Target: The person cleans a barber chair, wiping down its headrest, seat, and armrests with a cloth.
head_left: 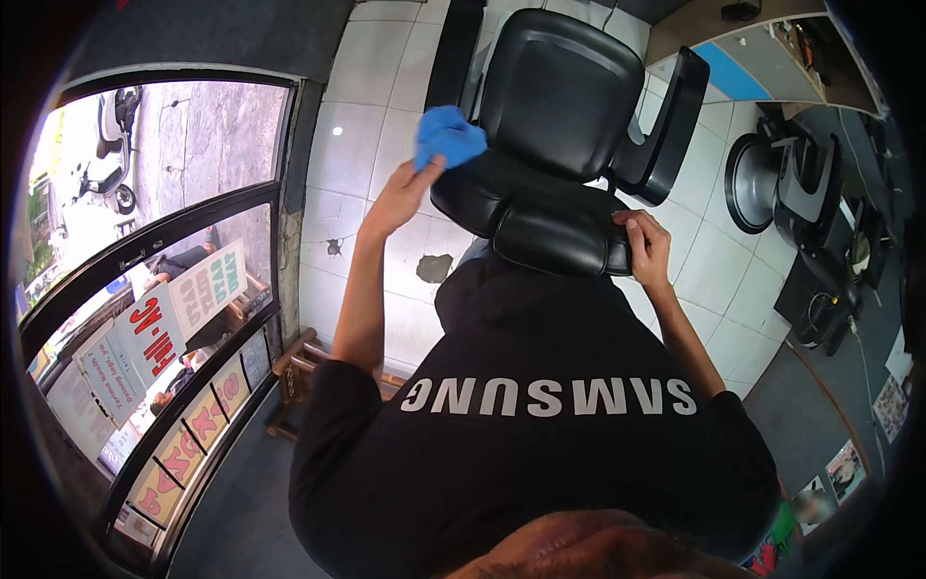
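Head view: black barber chair (564, 106) on the white tiled floor (367, 125), seen from above. Left hand (400, 198) fingers pinch a blue cloth (449, 137), pressed at the chair's left seat edge. Right hand (646, 246) curls closed around the headrest (555, 236) at the chair's near end. Judgement: brace the headrest firmly, wipe in overlapping strokes.

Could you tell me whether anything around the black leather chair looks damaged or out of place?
Yes. On the white tiled floor left of the black leather barber chair, one tile has a dark broken patch, with a smaller chip beside it. The chair itself shows no damage.
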`<state>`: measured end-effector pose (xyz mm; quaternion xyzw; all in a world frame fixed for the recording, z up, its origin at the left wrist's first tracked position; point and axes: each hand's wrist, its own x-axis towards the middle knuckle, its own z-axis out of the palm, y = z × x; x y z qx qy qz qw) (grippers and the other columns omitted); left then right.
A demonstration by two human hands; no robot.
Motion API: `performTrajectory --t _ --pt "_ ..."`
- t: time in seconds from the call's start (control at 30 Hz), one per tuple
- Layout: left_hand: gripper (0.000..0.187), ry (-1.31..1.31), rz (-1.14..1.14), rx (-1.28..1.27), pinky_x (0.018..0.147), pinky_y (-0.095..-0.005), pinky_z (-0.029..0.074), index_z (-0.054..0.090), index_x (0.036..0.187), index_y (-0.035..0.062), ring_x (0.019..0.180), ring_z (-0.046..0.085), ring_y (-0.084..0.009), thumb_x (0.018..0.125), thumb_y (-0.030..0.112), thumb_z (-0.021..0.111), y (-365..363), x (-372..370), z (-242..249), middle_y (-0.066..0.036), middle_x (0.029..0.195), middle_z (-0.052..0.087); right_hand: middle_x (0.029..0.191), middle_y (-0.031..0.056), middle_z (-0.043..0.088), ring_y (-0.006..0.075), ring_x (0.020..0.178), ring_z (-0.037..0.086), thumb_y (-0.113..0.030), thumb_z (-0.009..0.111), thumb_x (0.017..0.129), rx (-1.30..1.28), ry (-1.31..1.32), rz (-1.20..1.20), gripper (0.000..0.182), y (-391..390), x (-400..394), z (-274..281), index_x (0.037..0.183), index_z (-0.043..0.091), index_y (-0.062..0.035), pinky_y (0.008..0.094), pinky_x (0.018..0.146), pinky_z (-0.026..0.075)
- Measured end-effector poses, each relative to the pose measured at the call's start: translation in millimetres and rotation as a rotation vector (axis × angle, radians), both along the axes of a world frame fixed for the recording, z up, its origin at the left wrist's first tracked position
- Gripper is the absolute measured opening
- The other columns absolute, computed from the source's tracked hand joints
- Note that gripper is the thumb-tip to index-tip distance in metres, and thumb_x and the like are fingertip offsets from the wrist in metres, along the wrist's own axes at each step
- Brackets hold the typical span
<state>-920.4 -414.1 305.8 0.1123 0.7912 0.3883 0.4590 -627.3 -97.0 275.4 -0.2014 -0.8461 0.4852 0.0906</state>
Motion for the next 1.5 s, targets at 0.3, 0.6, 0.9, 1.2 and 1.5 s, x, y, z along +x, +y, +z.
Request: performTrajectory --t 0.3,0.6,0.9,1.2,1.5 --pt "0.071 0.026 -0.942 -0.242 0.107 -0.0424 0.044 0.064 0.135 0.0033 0.123 0.062 -0.0364 0.103 0.064 0.046 97 -48 -86 -0.021 0.132 0.066 0.096 0.0143 0.075 0.0302 0.089 0.071 -0.019 0.053 0.104 0.003 0.009 -0.013 0.029 0 1 -1 0.095 0.071 0.0021 0.0367 0.083 0.052" --pt "0.073 -0.318 -0.625 -0.245 0.104 -0.0336 0.046 0.065 0.133 -0.0024 0.119 0.063 -0.0244 0.1 0.062 0.057 115 -66 -193 -0.015 0.135 0.065 0.097 0.0149 0.076 0.031 0.09 0.072 -0.019 0.054 0.104 -0.017 0.002 -0.046 0.029 -2 2 -1 0.094 0.072 0.0022 0.0369 0.083 0.052" --pt "0.063 -0.007 0.291 0.381 0.104 -0.0384 0.051 0.057 0.14 0.0019 0.117 0.067 -0.0246 0.105 0.055 0.054 94 -161 -99 -0.013 0.129 0.068 0.096 0.015 0.075 0.03 0.09 0.072 -0.017 0.055 0.103 -0.026 -0.02 -0.038 0.028 -2 -2 0 0.092 0.071 0.0027 0.0367 0.082 0.053" --pt "0.046 0.955 -0.453 0.118 0.12 -0.0548 0.034 0.056 0.148 0.0239 0.147 0.038 -0.0452 0.102 0.021 0.059 105 -188 -247 -0.01 0.163 0.041 0.095 0.0148 0.075 0.029 0.089 0.071 -0.016 0.055 0.103 -0.027 -0.042 -0.037 0.027 -4 -2 5 0.092 0.07 0.0033 0.036 0.081 0.053" --pt "0.062 0.948 -0.361 0.237 0.123 -0.0584 0.028 0.056 0.148 0.0191 0.153 0.031 -0.038 0.091 -0.006 0.055 7 -69 -229 -0.007 0.165 0.038 0.097 0.0153 0.075 0.0307 0.091 0.071 -0.016 0.056 0.101 -0.008 -0.023 -0.024 0.026 1 -2 0 0.092 0.071 0.0032 0.0371 0.084 0.052"
